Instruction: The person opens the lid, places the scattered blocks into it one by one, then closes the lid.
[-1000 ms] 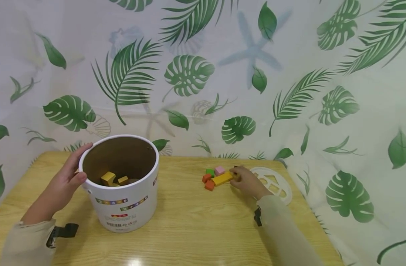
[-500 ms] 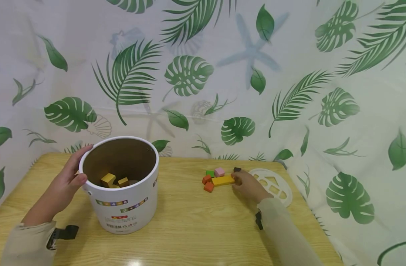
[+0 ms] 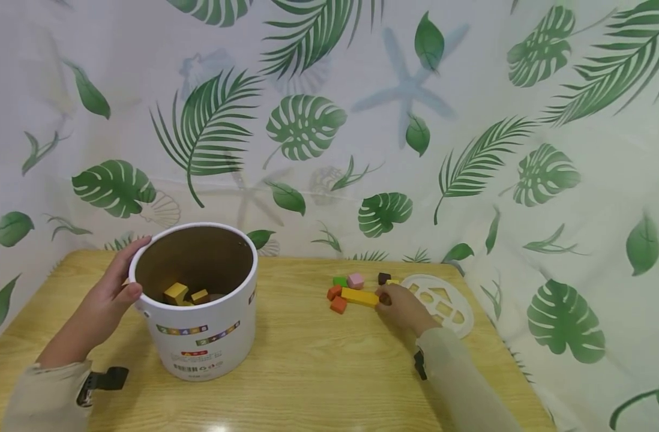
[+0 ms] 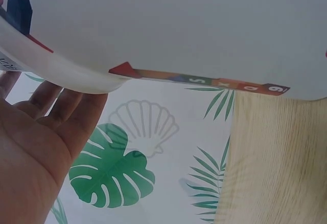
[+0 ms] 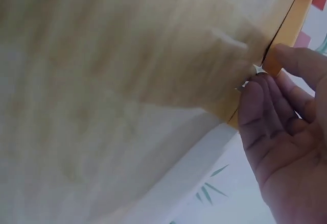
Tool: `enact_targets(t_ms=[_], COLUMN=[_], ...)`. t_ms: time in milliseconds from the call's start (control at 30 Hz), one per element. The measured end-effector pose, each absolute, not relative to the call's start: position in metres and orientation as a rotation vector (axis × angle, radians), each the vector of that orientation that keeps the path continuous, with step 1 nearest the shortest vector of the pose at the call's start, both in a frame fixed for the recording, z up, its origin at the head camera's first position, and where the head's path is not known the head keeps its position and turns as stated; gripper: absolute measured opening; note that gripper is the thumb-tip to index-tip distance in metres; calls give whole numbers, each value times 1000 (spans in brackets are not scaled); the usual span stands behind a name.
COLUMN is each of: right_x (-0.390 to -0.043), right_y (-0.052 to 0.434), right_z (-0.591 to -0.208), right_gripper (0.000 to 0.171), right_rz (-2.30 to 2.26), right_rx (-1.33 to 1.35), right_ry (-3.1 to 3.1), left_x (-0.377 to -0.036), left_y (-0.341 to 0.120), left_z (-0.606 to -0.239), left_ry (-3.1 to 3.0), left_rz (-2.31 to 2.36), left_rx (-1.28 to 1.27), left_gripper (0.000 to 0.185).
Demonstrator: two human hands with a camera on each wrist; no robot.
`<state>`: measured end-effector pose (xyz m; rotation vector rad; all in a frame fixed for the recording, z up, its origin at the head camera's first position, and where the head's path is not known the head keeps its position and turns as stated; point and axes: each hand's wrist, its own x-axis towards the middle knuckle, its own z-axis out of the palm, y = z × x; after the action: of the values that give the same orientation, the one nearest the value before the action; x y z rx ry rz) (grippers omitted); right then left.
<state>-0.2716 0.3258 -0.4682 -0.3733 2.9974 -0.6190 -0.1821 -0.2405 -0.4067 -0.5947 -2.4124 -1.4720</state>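
My left hand holds the white bucket at its left side, thumb and fingers spread round the rim; in the left wrist view the fingertips lie right under the rim. Inside the bucket are several yellow blocks. My right hand pinches the right end of a long yellow block on the table. In the right wrist view one fingertip lies on the end of this block. By its left end sit two orange blocks, with a green block and a pink block behind.
A dark brown block and a small yellow block lie behind the right hand. Beside them is a white plate with shaped cut-outs, near the right edge of the wooden table. A leaf-patterned sheet hangs behind.
The right hand has drawn the right end of the long yellow block towards me, turning it. The dark brown and small yellow blocks behind have come into view. The left hand stays on the bucket.
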Motion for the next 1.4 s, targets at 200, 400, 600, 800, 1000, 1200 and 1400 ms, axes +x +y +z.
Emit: enact_targets(t_ms=[200,400,600,800,1000,1200,1400], right_x=[-264,-255,-244,-235,-230,-227,-225], right_y=[332,335,328,320,308,295,284], right_z=[-470,-471,-469,-461,-449,-442,-438], right_gripper=[25,28,33,31,33,31,28], right_rz=[-892,-1093,-1315,-1534,-1705,-1887,-2071], right_rx=[-330,-274,-279,-314,-362,-418,-559], right_ry=[3016,2983,2970,2968,2934,2832,2751], left_x=[-183,-184,-184,-185,-187,-182,-176], left_y=[-242,-245,-248,-245,-241,-240,-237], left_z=[-410,-413,-409,-408,-408,-410,-408], left_ry=[-2389,-2410,-2444,-2423,-2433,-2470,-2466], left_rz=[-1486,-1461,-1454,-1488,-1501,-1511,-1537], left_rx=[-597,-576,-587,-621,-626,-590,-605], left_gripper=[67,67,69,68,68,69,69])
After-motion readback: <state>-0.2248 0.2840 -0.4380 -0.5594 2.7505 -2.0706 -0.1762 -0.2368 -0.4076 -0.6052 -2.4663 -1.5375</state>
